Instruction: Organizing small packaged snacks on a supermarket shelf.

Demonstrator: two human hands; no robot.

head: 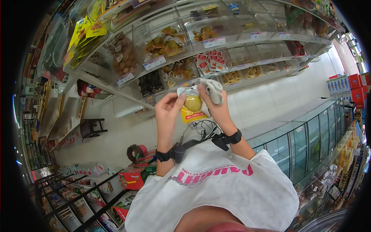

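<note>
Between my two hands is a small sealed plastic packet (pixel 193 103), clear above and yellow with a red printed band below, with a round yellow-green food item inside. My left hand (pixel 169 106) pinches its upper left edge between thumb and fingers. At the packet's upper right edge is my right hand (pixel 216 103), which also holds a crumpled grey-white cloth (pixel 213 89). Part of the cloth hangs down behind the packet's right side. Both wrists wear black straps, and dark cables (pixel 200 127) loop between them below the packet.
Shelving ahead carries clear bins of packaged food, including similar yellow packets (pixel 166 43), red-and-white sachets (pixel 213 61) and brown round items (pixel 123 55). Glass cases (pixel 298 139) stand to the right. Red cartons (pixel 134 177) and a dark stool (pixel 91 127) are on the left.
</note>
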